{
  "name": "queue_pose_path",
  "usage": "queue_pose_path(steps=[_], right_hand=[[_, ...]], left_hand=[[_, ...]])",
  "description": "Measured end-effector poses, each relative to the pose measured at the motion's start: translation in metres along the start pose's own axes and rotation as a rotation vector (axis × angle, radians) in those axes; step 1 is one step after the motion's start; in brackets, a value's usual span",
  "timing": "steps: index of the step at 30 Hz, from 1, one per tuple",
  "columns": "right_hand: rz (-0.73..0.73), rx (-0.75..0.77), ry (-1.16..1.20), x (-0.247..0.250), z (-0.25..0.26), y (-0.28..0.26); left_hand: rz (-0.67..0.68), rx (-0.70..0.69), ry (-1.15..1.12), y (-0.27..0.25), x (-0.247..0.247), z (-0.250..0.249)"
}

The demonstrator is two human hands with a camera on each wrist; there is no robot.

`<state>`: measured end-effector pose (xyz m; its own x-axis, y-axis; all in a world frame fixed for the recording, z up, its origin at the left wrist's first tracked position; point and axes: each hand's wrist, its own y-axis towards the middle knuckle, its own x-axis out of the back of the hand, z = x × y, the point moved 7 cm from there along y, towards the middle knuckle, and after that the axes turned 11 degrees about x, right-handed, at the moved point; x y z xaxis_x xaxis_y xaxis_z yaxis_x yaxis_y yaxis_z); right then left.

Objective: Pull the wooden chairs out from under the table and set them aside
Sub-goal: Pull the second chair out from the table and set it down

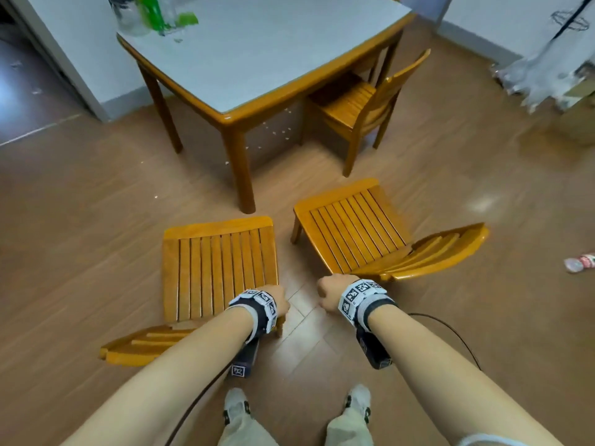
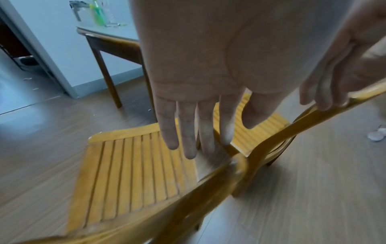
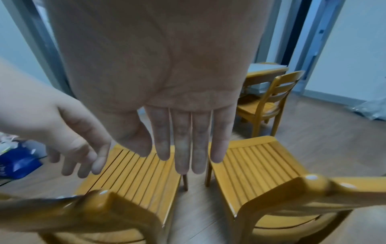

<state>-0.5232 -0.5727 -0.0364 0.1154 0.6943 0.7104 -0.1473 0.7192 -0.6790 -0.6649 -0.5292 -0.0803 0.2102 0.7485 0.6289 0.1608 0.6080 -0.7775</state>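
Two wooden slatted chairs stand pulled out on the floor in front of me: the left chair (image 1: pixel 219 268) (image 2: pixel 129 173) (image 3: pixel 142 178) and the right chair (image 1: pixel 354 233) (image 3: pixel 256 166). Their backrests point toward me. My left hand (image 1: pixel 277 300) (image 2: pixel 188 132) hovers over the left chair's back corner with straight fingers, holding nothing. Beside the right chair's backrest, my right hand (image 1: pixel 331 294) (image 3: pixel 188 148) is also flat and empty; whether it touches the rail I cannot tell. A third chair (image 1: pixel 354 107) (image 3: pixel 269 102) sits partly under the table (image 1: pixel 257 59).
A green bottle (image 1: pixel 151 11) and clear containers stand on the table's far left corner. On the floor at the right lie a plastic bottle (image 1: pixel 581 263), crumpled plastic sheeting (image 1: pixel 547 69) and a cardboard box (image 1: pixel 579 123). A blue bag (image 3: pixel 18 161) lies to the left.
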Motion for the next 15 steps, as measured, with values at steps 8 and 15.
queue_pose_path(steps=[8,15], right_hand=[[-0.194,-0.004,-0.019,0.049,-0.175,-0.091],[-0.210,-0.063,0.008,0.068,-0.325,-0.133]], left_hand=[[-0.169,-0.073,0.064,-0.017,0.070,-0.215],[-0.250,-0.112,0.128,-0.023,0.107,-0.373]])
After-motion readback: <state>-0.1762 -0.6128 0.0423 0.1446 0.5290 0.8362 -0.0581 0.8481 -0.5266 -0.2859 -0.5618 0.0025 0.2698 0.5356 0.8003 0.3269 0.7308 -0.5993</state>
